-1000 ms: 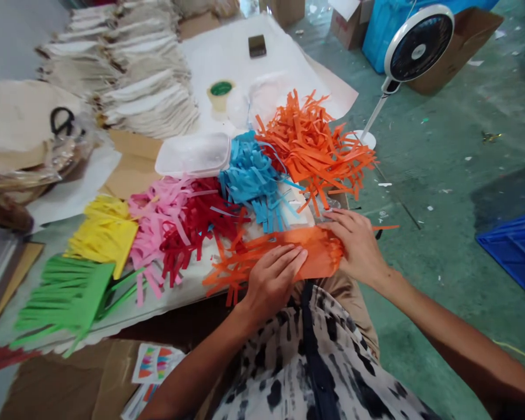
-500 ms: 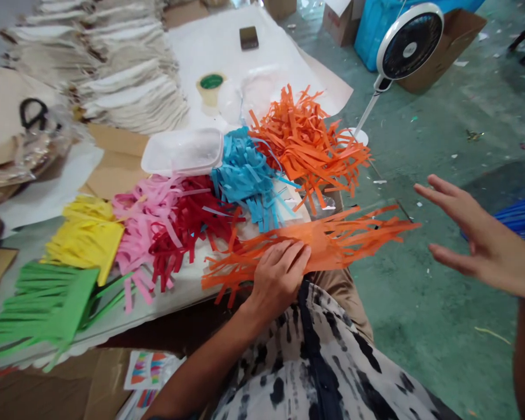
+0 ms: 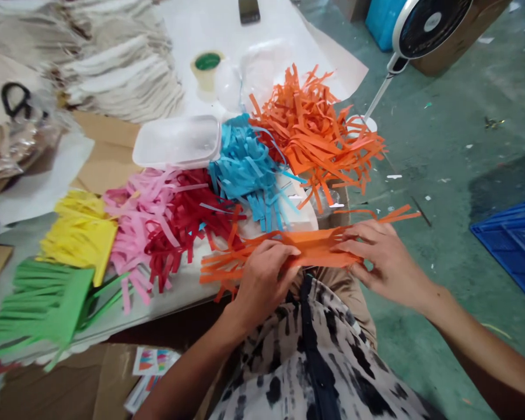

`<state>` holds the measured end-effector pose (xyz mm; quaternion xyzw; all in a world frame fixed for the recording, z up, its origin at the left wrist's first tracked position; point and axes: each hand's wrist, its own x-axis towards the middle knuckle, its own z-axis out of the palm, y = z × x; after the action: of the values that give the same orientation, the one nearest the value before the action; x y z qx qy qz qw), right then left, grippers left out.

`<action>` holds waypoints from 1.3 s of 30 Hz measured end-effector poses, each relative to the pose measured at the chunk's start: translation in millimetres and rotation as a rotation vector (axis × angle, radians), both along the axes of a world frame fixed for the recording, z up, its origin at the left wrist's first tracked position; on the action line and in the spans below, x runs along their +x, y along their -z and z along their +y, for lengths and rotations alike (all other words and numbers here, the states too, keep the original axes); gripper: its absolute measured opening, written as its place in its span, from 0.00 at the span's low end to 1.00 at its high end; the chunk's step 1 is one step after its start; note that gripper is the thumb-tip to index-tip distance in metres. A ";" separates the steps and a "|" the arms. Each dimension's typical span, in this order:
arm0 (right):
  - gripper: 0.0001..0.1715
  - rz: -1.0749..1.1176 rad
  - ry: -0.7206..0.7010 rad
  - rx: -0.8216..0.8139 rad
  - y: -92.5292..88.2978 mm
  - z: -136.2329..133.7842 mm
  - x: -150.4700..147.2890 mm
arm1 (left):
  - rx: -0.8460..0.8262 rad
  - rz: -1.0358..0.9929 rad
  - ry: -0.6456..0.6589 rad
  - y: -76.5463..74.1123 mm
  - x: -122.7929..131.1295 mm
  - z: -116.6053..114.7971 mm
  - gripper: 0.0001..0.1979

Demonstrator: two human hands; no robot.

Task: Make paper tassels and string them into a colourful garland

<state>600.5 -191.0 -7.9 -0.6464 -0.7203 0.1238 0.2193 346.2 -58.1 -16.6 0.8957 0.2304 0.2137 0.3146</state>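
Observation:
An orange fringed paper strip (image 3: 317, 245) stretches between my hands over my lap, its left fringe lying on the table edge. My left hand (image 3: 269, 265) grips it left of its plain middle band. On the right side, my right hand (image 3: 376, 256) has its fingers closed on the same strip. Beyond it lie a pile of orange fringe (image 3: 315, 134) and a blue bundle (image 3: 245, 166). Farther left are dark red (image 3: 179, 216), pink (image 3: 140, 221), yellow (image 3: 79, 233) and green (image 3: 44, 303) fringed bundles.
A clear plastic container (image 3: 177, 142), a tape roll (image 3: 207, 67) and stacked white fabric (image 3: 122, 76) are on the table (image 3: 271, 20). A fan (image 3: 424, 29) stands beyond the right edge. A blue crate (image 3: 514, 245) sits on the floor at right.
My right hand has come in from the right and closed on the orange strip. My left hand still holds it. The view has shifted slightly.

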 end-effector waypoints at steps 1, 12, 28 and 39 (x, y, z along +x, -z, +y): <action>0.14 0.023 0.027 0.002 -2.6 0.8 -2.7 | -0.020 0.015 -0.010 -2.5 0.7 2.7 0.05; 0.13 -0.090 0.307 -0.087 1.7 24.0 -29.4 | 0.071 0.353 -0.193 -16.8 19.3 22.4 0.08; 0.20 -0.332 0.350 -0.085 9.4 33.9 -36.7 | 0.312 0.222 -0.178 -7.0 18.6 24.4 0.19; 0.18 -0.277 0.344 -0.092 7.9 38.1 -24.7 | 0.542 0.161 0.296 -0.6 10.0 23.5 0.18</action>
<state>575.8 -152.9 -15.8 -0.7797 -0.6164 0.0274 0.1064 356.1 -34.6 -16.0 0.9847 0.0564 0.1478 0.0727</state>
